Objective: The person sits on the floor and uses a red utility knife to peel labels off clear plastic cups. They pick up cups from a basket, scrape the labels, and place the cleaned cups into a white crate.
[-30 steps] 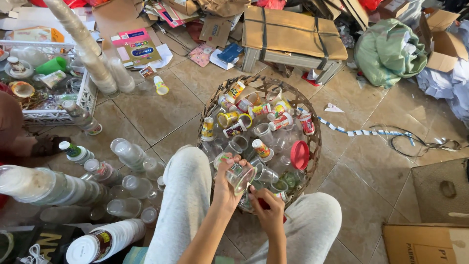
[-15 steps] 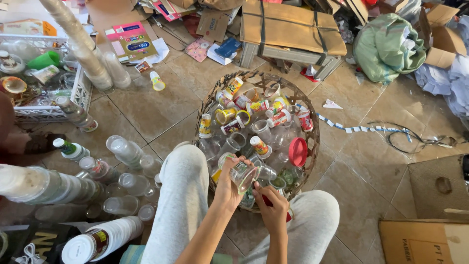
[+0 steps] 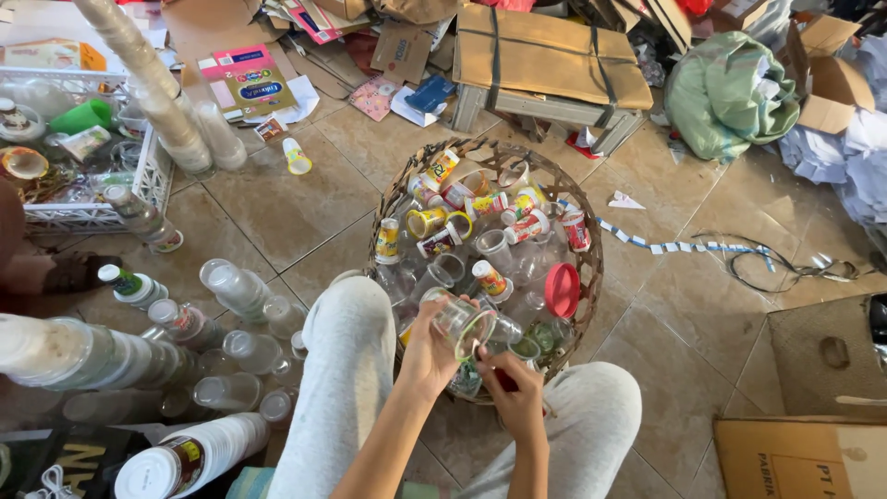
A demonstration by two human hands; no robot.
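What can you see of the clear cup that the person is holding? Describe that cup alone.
The clear plastic cup is thin, see-through and empty as far as can be seen. It lies tilted on its side, its rim facing lower right. The left hand grips its body; the right hand sits just below it. It hangs over the near edge of the woven basket.

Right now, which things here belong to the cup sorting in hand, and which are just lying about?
In use:
left hand holding a clear plastic cup
right hand holding something red, partly hidden
round wicker basket of cups
stacked cups on the floor

Lying about:
flattened cardboard bundle
green cloth sack
white wire crate
loose yellow cup
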